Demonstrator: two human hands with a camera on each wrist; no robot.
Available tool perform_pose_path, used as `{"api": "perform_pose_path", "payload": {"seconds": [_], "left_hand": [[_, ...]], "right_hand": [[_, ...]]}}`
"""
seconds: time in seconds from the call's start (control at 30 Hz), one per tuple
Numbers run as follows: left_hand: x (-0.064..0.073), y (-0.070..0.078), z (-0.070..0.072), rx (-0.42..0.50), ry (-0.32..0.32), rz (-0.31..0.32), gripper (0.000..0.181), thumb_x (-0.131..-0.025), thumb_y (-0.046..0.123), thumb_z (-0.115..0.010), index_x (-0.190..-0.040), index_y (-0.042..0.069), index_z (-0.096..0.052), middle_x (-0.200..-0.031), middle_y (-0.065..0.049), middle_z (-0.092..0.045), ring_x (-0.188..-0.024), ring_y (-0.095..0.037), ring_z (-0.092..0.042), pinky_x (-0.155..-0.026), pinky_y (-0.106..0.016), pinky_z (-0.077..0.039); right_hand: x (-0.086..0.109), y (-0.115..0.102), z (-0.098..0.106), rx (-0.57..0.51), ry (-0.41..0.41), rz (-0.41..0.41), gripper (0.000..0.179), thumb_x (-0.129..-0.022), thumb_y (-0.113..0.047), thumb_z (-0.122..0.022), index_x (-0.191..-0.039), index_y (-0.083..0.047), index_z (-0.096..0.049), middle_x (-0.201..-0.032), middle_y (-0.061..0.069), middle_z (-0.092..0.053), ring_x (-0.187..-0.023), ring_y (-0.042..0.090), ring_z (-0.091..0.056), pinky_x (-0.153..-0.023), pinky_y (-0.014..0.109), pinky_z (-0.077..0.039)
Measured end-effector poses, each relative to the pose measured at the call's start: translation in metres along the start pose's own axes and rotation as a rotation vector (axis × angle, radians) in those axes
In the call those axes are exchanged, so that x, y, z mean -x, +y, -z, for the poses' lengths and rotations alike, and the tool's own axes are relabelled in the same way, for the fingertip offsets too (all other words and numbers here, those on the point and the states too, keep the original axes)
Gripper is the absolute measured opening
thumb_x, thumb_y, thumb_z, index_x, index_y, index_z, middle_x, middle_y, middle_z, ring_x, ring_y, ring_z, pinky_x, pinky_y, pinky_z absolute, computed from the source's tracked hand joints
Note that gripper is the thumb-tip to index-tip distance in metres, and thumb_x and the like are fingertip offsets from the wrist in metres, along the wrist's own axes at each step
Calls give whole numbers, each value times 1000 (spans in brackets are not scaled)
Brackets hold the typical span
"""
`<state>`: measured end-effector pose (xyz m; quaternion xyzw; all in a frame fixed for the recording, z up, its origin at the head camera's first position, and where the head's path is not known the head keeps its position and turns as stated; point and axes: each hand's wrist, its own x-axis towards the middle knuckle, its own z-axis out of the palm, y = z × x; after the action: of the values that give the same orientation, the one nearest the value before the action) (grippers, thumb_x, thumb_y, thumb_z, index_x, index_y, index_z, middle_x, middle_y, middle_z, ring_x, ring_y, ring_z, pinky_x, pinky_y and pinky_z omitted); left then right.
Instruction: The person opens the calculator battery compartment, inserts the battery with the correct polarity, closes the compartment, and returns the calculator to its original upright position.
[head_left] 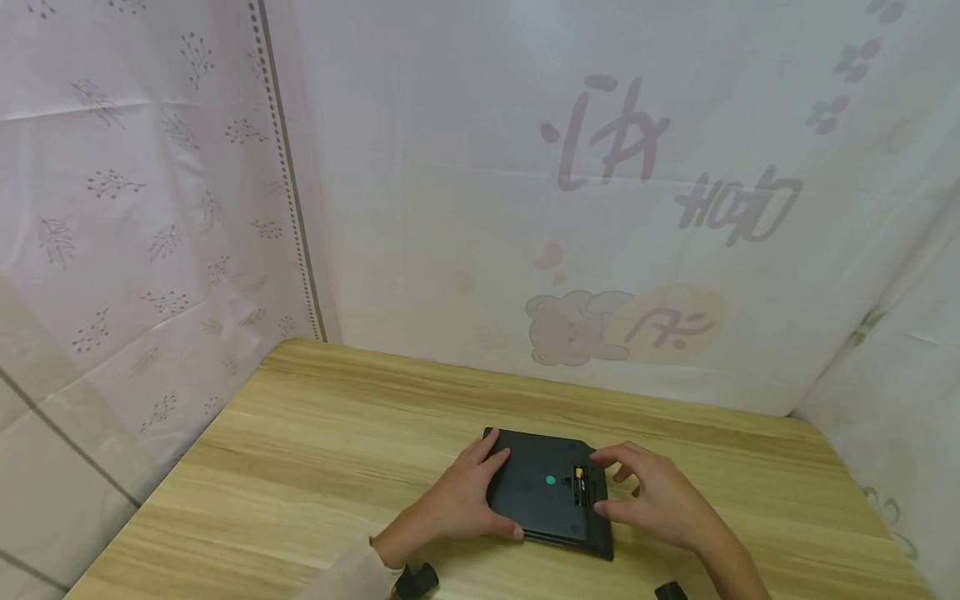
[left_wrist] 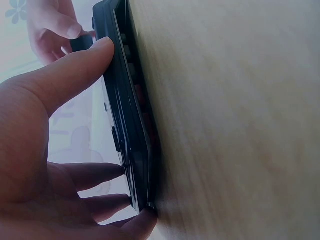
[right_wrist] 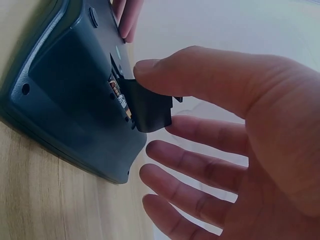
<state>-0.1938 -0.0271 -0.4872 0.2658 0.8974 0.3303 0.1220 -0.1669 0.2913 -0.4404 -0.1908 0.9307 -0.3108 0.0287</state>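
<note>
A black calculator [head_left: 528,500] lies face down on the wooden table, its keys glimpsed underneath in the left wrist view. My left hand [head_left: 463,500] holds its left end, thumb on the near edge and fingers spread to the far corner. At the right end, the battery compartment is uncovered and shows a battery [right_wrist: 120,97] inside. My right hand [head_left: 660,498] pinches a small black battery cover [right_wrist: 149,105] between thumb and index finger, tilted up right beside the compartment. The other right fingers are extended below it.
The light wood table [head_left: 337,433] extends around the calculator. Pale printed curtains [head_left: 420,208] hang behind and at both sides. A green round sticker [head_left: 551,480] is on the calculator's back. Black wrist straps [head_left: 417,581] are at the bottom edge.
</note>
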Motion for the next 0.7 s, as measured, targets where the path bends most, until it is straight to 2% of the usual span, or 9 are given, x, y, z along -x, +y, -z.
{"api": "perform_pose_path", "payload": {"seconds": [0.7], "left_hand": [[0,1,0,21,-1,15,111,-82,51,-98,-169,6,-45,-183,-11,-19,-167,-38,-21,-125,-58,-36]], "right_hand": [[-2,1,-4,-2,-5,-41,62,-85,-32,-96,-136,-7,-72,-126,1,-71,-102,22,-67,-78,39,-60]]}}
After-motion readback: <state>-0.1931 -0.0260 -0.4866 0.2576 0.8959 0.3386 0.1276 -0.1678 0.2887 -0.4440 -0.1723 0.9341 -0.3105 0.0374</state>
